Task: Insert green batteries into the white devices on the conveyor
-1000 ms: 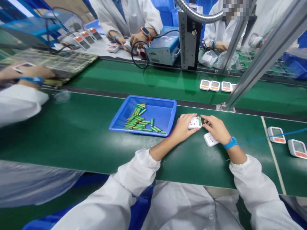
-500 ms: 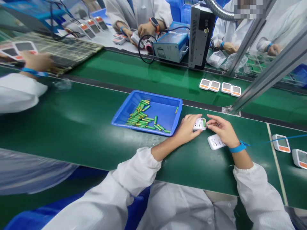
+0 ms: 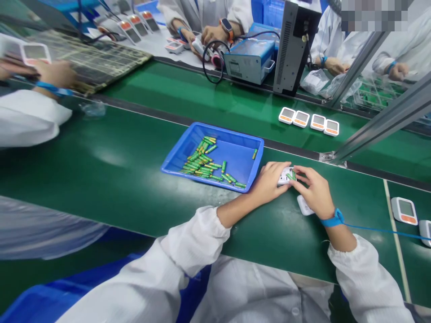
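Note:
My left hand (image 3: pixel 269 181) grips a small white device (image 3: pixel 285 176) lying back-up on the green belt, just right of a blue tray (image 3: pixel 235 154). My right hand (image 3: pixel 314 190) pinches a green battery (image 3: pixel 293 175) against the device's open compartment. A second white device (image 3: pixel 305 206) lies on the belt, mostly hidden under my right palm. Several green batteries (image 3: pixel 205 163) are heaped in the tray's left half.
Several white devices with orange buttons (image 3: pixel 308 121) sit in a row on the far belt; two more (image 3: pixel 404 211) lie at right. A slanted metal post (image 3: pixel 380 123), a grey box (image 3: pixel 292 42) and a blue instrument (image 3: pixel 249 60) stand beyond. Other people's hands work at the left and across.
My right hand has closed in over the device and pressed the battery down toward its compartment. The view has shifted, so everything sits slightly further right and lower.

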### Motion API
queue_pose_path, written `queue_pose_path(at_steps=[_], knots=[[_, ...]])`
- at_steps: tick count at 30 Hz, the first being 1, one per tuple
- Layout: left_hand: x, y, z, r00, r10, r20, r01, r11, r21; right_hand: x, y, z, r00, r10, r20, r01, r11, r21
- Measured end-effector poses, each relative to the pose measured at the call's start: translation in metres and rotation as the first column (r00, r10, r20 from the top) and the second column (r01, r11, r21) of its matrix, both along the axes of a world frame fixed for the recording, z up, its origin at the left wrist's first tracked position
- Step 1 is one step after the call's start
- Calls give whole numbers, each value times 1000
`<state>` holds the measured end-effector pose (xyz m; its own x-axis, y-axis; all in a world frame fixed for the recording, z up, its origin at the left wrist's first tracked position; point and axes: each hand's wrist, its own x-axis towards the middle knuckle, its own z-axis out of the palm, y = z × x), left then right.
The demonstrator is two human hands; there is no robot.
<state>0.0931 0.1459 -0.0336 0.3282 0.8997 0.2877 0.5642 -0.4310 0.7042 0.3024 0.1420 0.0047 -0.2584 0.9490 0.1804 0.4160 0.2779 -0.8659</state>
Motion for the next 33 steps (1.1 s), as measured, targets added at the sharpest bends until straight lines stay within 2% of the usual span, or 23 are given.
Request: queue_pose_path(at_steps=[3,9,12,14,16,18,21,24,28,31,33], knots=[[-1,0,0,1000,-8,-11,8,1000,-10,5,-4,0,998,32,62,-34,999,39],[-2,1,-1,1000,-23,-12,23,1000,7,4,-2,-8,952,50,301,-111,976,189],[-2,1,0,1000,-24,-6,24,1000,14,9,0,-3,956,45,291,-97,981,167],[-2,2,1,1000,-24,-10,24,1000,8,19,0,7,947,112,302,-157,980,127],[-3,2,2,999,-29,-18,29,1000,-1,30,0,17,892,242,381,-292,953,80],[-3,2,3,999,-36,-26,36,999,-10,37,-2,24,798,345,495,-406,914,17],[-3,2,3,999,-40,-26,40,999,-17,34,-9,23,690,357,630,-414,908,-62],[-3,3,3,999,-38,-20,38,999,-14,22,-15,17,649,310,695,-374,925,-64],[-2,3,1,999,-41,-27,41,999,-15,18,-13,16,696,305,651,-379,925,-28],[-2,3,0,999,-34,-25,34,999,-8,22,-7,22,824,320,467,-358,934,-9],[-1,4,0,999,-30,-28,30,1000,-10,24,-4,25,918,221,328,-242,970,25]])
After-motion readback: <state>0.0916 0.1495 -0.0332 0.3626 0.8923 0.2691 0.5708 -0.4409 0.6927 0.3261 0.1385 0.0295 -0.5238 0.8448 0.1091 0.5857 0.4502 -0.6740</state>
